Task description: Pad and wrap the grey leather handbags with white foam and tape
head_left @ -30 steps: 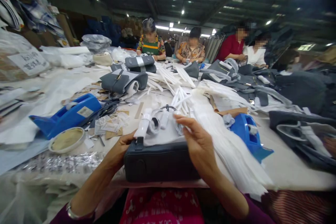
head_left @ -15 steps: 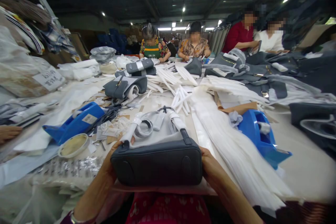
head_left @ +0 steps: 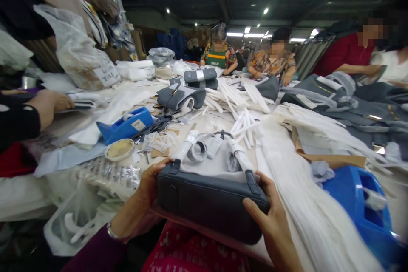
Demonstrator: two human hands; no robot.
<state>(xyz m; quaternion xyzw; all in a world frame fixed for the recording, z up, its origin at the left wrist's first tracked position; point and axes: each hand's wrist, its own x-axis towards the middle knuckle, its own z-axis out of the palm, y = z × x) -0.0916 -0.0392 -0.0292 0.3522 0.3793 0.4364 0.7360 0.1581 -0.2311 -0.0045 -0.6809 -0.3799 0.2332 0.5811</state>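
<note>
A dark blue-grey handbag [head_left: 210,204] lies at the table's front edge, its base turned toward me. White wrapping covers its far side, and its handle [head_left: 191,136] is wrapped in clear and white film. My left hand [head_left: 149,185] grips the bag's left end, fingers partly hidden behind it. At the right end, my right hand [head_left: 269,204] holds the bag with the thumb on the base and fingers behind the top edge, beside a strap tab.
Blue tape dispensers [head_left: 127,125] [head_left: 357,199] stand on both sides. White foam strips [head_left: 296,170] run along the right. Tags [head_left: 159,140] and a round tape roll [head_left: 119,149] lie left. More bags [head_left: 181,95] are farther back. Co-workers sit across; another person's hand [head_left: 52,104] is at left.
The view has swung left, so the scene sits farther right. My right thumb has come onto the bag's base. At the left, more of a co-worker's arm now shows.
</note>
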